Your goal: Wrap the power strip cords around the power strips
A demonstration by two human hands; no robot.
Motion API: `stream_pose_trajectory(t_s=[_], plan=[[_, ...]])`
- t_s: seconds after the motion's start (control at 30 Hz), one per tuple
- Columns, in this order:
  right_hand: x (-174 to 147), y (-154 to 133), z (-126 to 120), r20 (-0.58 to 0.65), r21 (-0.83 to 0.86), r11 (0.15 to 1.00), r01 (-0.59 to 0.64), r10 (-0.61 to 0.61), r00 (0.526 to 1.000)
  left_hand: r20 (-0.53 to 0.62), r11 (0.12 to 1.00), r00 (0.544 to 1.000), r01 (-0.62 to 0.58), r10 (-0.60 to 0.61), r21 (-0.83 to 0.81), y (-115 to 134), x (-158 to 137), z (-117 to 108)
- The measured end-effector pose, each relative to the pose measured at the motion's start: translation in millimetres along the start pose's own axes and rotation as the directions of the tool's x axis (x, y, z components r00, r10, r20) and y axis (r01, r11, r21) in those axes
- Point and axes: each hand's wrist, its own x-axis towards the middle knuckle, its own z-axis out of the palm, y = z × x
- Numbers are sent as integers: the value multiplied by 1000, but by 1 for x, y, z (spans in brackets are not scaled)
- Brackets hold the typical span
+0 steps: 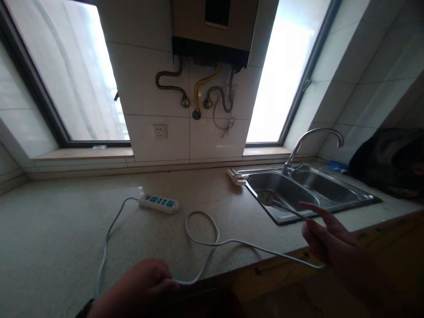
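A white power strip (159,203) with blue-green sockets lies on the counter, its grey cord (200,242) running off to the left and looping across the middle. Near the front edge, my left hand (145,280) is closed around a stretch of this cord. On the right, my right hand (329,240) pinches the cord a short way behind its plug (266,198), index finger stretched out. The plug points left, in front of the sink's left basin in this view. A second length of cord hangs from below my right hand toward the loop.
A double steel sink (281,190) with a curved faucet (314,132) is set into the counter (66,229). Beside it lies a folded white item (237,177). A wall socket (160,131) sits below the water heater (215,26). A dark bag-like bundle (391,159) rests at right.
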Motion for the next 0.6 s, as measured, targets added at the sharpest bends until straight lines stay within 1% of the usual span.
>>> stream_pose_trajectory(t_s=[0.03, 0.07, 0.1, 0.13, 0.2, 0.23, 0.27, 0.33, 0.4, 0.5, 0.6], plan=[[1, 4, 19, 42, -44, 997, 68, -66, 997, 22, 1000, 1000, -4, 4, -9, 7, -3, -2], [2, 11, 41, 109, -101, 983, 153, -142, 984, 26, 1000, 1000, -6, 7, -30, 14, -7, -4], [2, 20, 63, 188, -162, 956, 244, -213, 959, 35, 999, 999, -15, 16, -46, 22, -10, -5], [2, 32, 85, 279, -219, 923, 316, -251, 927, 35, 998, 999, -26, 28, -54, 29, -13, -7], [0, 55, 122, 436, -305, 861, 408, -255, 863, 4, 996, 1000, -27, 28, -84, 40, -20, -11], [-1, 66, 136, 534, -319, 836, 446, -231, 813, -14, 994, 1000, -21, 20, -103, 44, -25, -13], [-2, 74, 147, 590, -332, 817, 471, -210, 780, -27, 992, 1000, -14, 10, -124, 48, -30, -16], [-2, 84, 162, 650, -347, 780, 520, -200, 734, -29, 987, 1000, -10, 6, -162, 55, -40, -23], [1, 86, 172, 699, -341, 735, 586, -218, 681, -4, 981, 999, -45, 46, -186, 62, -48, -30], [6, 82, 190, 783, -298, 656, 693, -247, 571, 10, 963, 983, -179, 184, -202, 73, -52, -38], [8, 77, 211, 838, -231, 583, 779, -288, 464, 1, 914, 936, -343, 351, -215, 79, -48, -39]])
